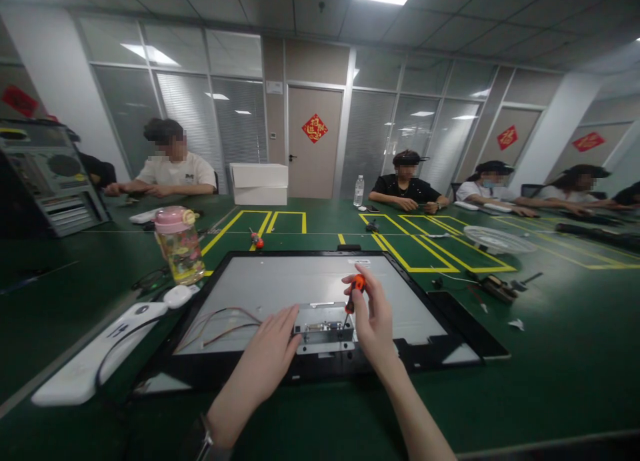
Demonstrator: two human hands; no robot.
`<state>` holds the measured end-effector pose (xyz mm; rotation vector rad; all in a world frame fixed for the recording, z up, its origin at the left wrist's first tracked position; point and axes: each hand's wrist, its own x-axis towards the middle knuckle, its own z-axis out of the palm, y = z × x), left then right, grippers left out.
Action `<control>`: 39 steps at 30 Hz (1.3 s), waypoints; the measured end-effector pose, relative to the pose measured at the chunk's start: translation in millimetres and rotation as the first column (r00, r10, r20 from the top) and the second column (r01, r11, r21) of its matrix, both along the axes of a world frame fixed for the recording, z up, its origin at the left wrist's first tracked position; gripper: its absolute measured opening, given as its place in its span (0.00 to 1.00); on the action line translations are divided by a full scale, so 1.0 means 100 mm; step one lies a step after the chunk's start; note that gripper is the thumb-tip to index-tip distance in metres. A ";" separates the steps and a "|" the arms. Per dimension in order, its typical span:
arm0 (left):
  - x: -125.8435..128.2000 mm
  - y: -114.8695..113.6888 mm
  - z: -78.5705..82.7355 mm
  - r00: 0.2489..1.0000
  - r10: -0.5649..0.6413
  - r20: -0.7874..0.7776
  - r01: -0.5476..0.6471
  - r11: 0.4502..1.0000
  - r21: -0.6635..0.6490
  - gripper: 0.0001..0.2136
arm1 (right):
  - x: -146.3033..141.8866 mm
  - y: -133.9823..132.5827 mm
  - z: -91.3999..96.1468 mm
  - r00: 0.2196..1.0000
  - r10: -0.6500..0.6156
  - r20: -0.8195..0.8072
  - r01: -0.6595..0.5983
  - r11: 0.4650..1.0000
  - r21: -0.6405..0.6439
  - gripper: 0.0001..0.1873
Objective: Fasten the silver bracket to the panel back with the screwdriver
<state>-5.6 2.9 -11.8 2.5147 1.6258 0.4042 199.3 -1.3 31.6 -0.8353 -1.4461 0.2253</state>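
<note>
A monitor panel (pixel 280 284) lies face down on the green table, its grey metal back up inside a black frame. A small metal circuit box (pixel 324 326) sits near its front edge. My right hand (pixel 373 317) is closed around an orange-handled screwdriver (pixel 354 293), held upright with its tip on the box's right end. My left hand (pixel 273 351) rests with fingers flat against the box's left side, steadying it. Thin brown wires (pixel 225 321) run across the panel to the left.
A pink-lidded bottle (pixel 179 244) and a white panel piece (pixel 95 361) lie left. Another red screwdriver (pixel 256 239), a white box (pixel 259 183), a water bottle (pixel 359 191) and a clear dish (pixel 497 239) stand farther off. Several other people sit around the table.
</note>
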 end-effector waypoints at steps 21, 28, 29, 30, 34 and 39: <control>0.02 -0.02 0.04 1.000 -0.016 0.014 0.016 1.000 -0.001 0.24 | 0.03 -0.03 0.01 0.987 -0.107 0.122 0.089 0.985 0.151 0.18; 0.03 -0.03 0.08 1.000 -0.014 -0.010 0.014 1.000 -0.018 0.24 | 0.03 -0.03 0.03 0.999 -0.042 0.022 0.041 0.998 0.041 0.10; 0.03 -0.03 0.08 1.000 -0.013 -0.007 0.013 1.000 -0.020 0.24 | 0.03 -0.03 0.02 0.998 -0.063 0.001 0.063 0.997 0.038 0.09; 0.03 -0.03 0.08 1.000 -0.013 -0.001 0.013 1.000 -0.019 0.24 | 0.03 -0.02 0.02 0.997 -0.074 -0.020 0.075 0.997 0.029 0.08; 0.02 -0.02 0.05 1.000 -0.019 0.025 0.019 1.000 0.002 0.23 | 0.04 -0.04 0.01 0.997 0.034 -0.064 -0.037 0.999 -0.036 0.14; 0.01 -0.01 0.03 1.000 -0.014 0.013 0.014 1.000 0.008 0.24 | 0.03 -0.07 0.05 0.995 0.098 -0.004 -0.098 0.995 -0.030 0.16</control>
